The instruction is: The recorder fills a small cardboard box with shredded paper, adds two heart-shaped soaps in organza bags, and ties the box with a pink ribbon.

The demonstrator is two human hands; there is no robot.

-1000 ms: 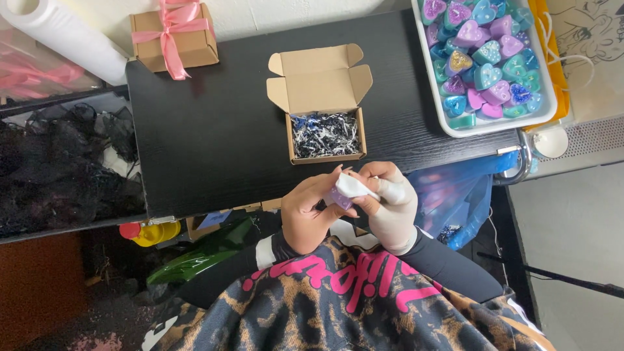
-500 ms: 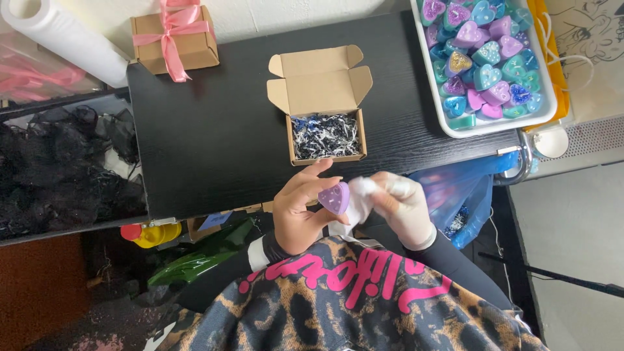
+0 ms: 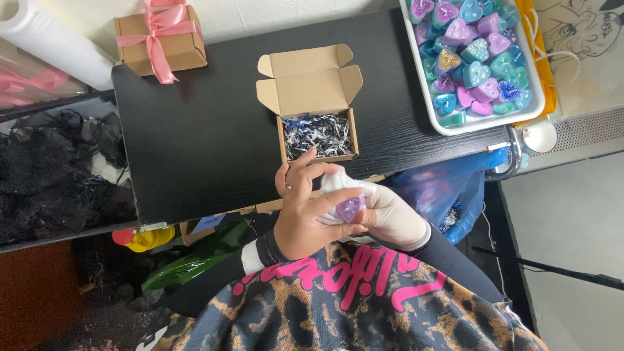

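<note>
My bare left hand [image 3: 305, 208] and my right hand [image 3: 390, 214], which wears a pale glove, meet over the near edge of the black table [image 3: 208, 143]. Between them they hold a small purple heart-shaped piece [image 3: 351, 208] and a crumpled white wrapping [image 3: 338, 182] around it. Just beyond the hands stands an open brown cardboard box [image 3: 315, 104], flaps up, filled with black, white and blue shredded paper [image 3: 317, 135].
A white tray [image 3: 429, 97] of several coloured heart-shaped pieces sits at the table's far right. A closed brown box with a pink ribbon [image 3: 161, 42] stands at the far left, by a white roll [image 3: 45, 42]. A blue plastic bag [image 3: 448, 188] hangs beside the table.
The hands have turned the purple heart and worked the white wrapping over it; the heart has shifted slightly lower between the fingers. The open box has not moved.
</note>
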